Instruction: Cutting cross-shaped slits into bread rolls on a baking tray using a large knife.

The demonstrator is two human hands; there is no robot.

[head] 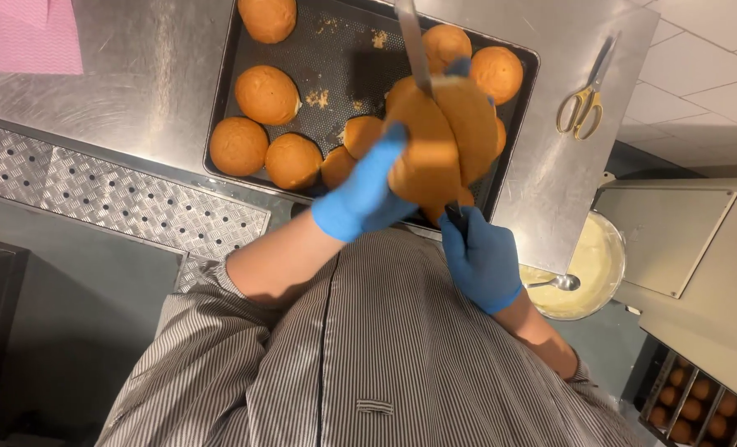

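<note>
**Blue gloves, one bun, one long knife**

Fingers (382, 157) of the left hand (360, 194) are wrapped around the side of a big golden bun (443, 141), held up above the near edge of the baking tray (302, 50) — a full grip, thumb side hidden behind the bread. The bun already shows a split down the middle, and the knife (412, 45) sits right in that gap, blade running away from the person over the tray.

Starting from the far left: a pink cloth (33, 33) lies in the corner of the steel counter (136, 74). Next comes the dark tray with loose buns (267, 93) and crumbs on it. Then the held bun, and just below it the right hand (480, 261), closed tight on the knife's dark handle.

Further right, yellow-handled scissors (585, 95) lie on the counter, well apart from the tray. Lower down there's a bowl of pale cream (592, 261) with a spoon (557, 283) in it — and at the bottom right corner, a rack of more buns (703, 401).
</note>
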